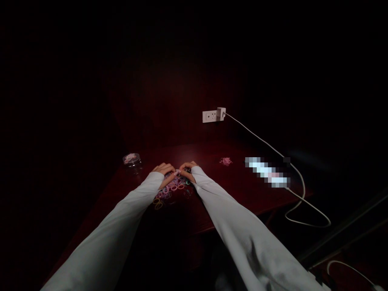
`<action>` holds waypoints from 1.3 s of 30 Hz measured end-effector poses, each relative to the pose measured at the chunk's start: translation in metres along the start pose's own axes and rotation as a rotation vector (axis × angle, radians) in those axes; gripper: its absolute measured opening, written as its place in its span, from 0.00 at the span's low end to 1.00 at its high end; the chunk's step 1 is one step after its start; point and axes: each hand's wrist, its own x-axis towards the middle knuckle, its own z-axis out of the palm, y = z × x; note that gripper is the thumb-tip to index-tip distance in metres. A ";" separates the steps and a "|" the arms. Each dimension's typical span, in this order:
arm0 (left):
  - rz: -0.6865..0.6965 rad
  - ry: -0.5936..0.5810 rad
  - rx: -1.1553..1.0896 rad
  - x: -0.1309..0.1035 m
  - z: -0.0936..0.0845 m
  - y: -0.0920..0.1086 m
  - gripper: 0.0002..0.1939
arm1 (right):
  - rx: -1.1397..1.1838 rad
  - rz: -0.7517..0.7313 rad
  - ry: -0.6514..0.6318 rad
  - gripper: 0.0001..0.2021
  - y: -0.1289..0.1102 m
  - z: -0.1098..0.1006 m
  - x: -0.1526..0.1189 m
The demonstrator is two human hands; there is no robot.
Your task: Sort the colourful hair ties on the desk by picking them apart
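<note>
On a dark red table (242,198), a loose heap of colourful hair ties (169,188) lies under and in front of both hands. My left hand (165,171) is over the heap's far side, thumb and fingers brought together. My right hand (188,167) meets it from the other side, its fingers also pinched, and the fingertips of both nearly touch. Whatever lies between them is too small and dim to make out. Some yellow hair ties (157,203) rest at the near left of the heap.
A clear jar (132,160) with a pinkish lid area stands at the left. Small pink bands (226,161) form a separate pile to the right. Beyond lies a pixelated, lit device (266,171) on a white cable (257,137), running from a charger (221,114) in the wall socket (209,117).
</note>
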 end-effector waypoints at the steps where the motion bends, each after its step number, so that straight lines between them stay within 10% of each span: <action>1: 0.020 -0.015 0.002 0.000 0.002 0.000 0.13 | 0.034 0.005 -0.010 0.15 -0.002 0.000 -0.001; 17: 0.006 0.091 -0.153 0.003 0.006 -0.011 0.26 | 0.339 0.123 -0.008 0.22 0.000 0.003 0.004; 39: -0.025 0.056 -0.070 0.000 0.005 -0.007 0.24 | -0.118 -0.076 -0.077 0.18 -0.003 0.002 -0.005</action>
